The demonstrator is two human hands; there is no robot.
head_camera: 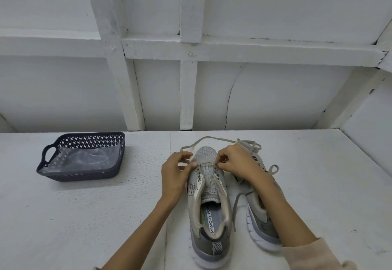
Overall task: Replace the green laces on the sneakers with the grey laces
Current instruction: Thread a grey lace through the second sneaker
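Two grey sneakers stand on the white table. The left sneaker (209, 204) points away from me, its eyelets bare but for the lowest pair near the toe. A grey lace (203, 140) loops out past its toe. My left hand (177, 174) pinches the lace at the left eyelet row. My right hand (235, 163) pinches the lace at the right eyelet row. The right sneaker (259, 223) lies behind my right forearm, with a grey lace (250, 145) threaded in it and loose ends trailing. No green lace is in view.
A dark perforated plastic basket (48, 155) with handles sits at the table's left, holding a clear plastic bag (82, 159). A white panelled wall (191, 89) rises directly behind the table.
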